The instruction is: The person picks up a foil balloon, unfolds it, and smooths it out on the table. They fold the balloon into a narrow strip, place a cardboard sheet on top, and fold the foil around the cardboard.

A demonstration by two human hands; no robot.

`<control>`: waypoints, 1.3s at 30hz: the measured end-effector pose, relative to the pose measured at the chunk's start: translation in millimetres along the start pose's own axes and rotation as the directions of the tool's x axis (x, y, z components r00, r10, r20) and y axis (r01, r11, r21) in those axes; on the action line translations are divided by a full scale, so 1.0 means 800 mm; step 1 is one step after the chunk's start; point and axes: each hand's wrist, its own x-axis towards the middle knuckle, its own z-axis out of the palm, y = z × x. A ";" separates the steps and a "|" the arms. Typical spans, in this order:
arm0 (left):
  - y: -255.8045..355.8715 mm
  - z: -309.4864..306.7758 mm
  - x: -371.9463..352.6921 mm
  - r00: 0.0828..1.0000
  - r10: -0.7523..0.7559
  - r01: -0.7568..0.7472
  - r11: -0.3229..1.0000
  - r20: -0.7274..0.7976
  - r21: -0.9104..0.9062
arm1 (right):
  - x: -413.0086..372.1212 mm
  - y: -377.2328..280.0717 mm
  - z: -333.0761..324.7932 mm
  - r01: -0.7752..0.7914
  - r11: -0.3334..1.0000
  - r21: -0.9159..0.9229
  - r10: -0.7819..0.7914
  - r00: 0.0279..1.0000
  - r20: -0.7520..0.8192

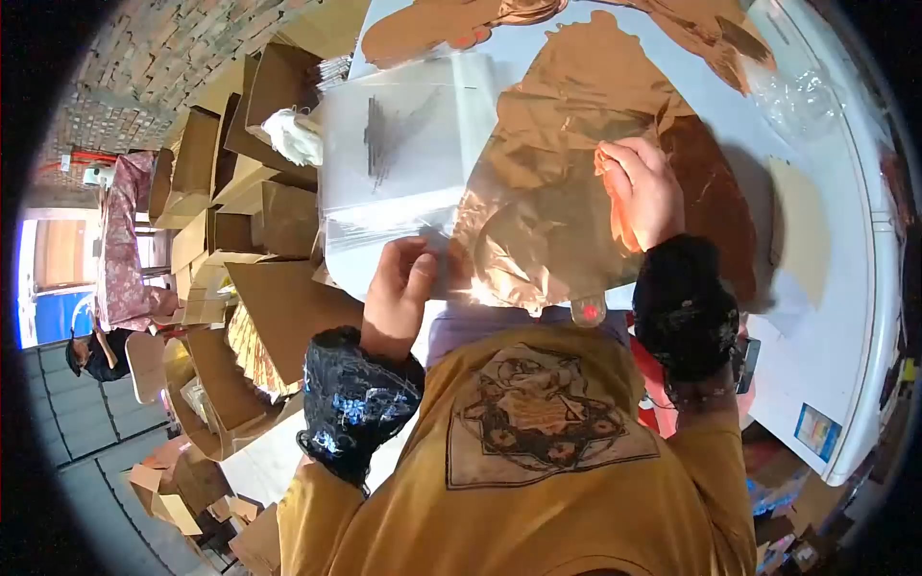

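A large copper-coloured foil sheet, shaped like a flat foil balloon [567, 144], lies wrinkled on the white table in front of me. My right hand [649, 192] is closed over its right half, fingers curled, with an orange patch showing along their underside. What those fingers grip I cannot tell. My left hand [399, 293] is at the table's near edge, fingers bent and thumb close to them. Its fingertips meet the lower edge of a stack of clear plastic bags [384, 206], just left of the foil. A small tab with a red dot [589, 309] hangs at the foil's near end.
More copper foil pieces [423, 34] lie along the far side of the white table [836, 317]. Crumpled clear plastic [792, 96] is at the far right. Open cardboard boxes [279, 307] crowd the left side. A person [96, 353] is far left in the background.
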 end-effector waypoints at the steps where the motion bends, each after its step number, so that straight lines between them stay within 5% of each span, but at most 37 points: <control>1: 0.004 0.001 0.003 1.000 -0.003 0.004 0.999 0.011 -0.046 | 0.001 0.003 0.001 0.024 0.999 -0.025 -0.024 1.000 -0.015; 9: 0.032 0.001 0.024 0.940 -0.288 0.310 0.945 0.181 -0.102 | 0.001 0.017 0.009 0.043 0.998 -0.046 -0.045 0.998 -0.034; 16: 0.055 0.018 0.037 0.927 -0.261 0.304 0.944 0.270 -0.131 | 0.001 0.006 0.002 0.068 0.989 -0.132 -0.075 0.996 -0.049; 20: 0.041 0.041 0.039 0.962 0.088 -0.050 0.988 0.259 -0.149 | 0.001 0.006 0.000 0.089 0.987 -0.136 -0.100 0.992 -0.074; 25: 0.069 0.092 0.042 0.878 0.354 -0.301 0.932 0.322 -0.204 | -0.001 0.004 -0.002 0.069 0.982 -0.175 -0.078 0.996 -0.044; 27: 0.068 0.108 0.051 0.847 0.395 -0.396 0.915 0.356 -0.076 | -0.001 0.006 0.002 0.066 0.980 -0.187 -0.079 0.995 -0.062; 31: 0.108 0.131 0.042 0.863 0.240 -0.248 0.968 0.445 -0.042 | -0.005 0.029 0.008 -0.003 0.992 -0.126 0.001 1.000 -0.017; 32: 0.118 0.133 0.043 0.846 0.187 -0.201 0.979 0.500 -0.026 | -0.005 0.034 0.005 0.088 0.968 -0.235 -0.091 0.996 -0.004; 35: 0.112 0.145 0.052 0.814 0.202 -0.241 0.970 0.545 0.001 | -0.003 0.018 -0.004 -0.166 0.978 0.127 0.157 0.984 0.080; 36: 0.113 0.148 0.053 0.814 0.195 -0.241 0.970 0.547 0.014 | -0.004 0.013 -0.012 0.034 0.999 -0.015 -0.033 0.999 0.032; 39: 0.089 0.156 0.065 0.798 0.329 -0.417 0.906 0.505 0.069 | -0.003 0.013 -0.013 0.118 0.993 -0.032 -0.118 0.993 -0.008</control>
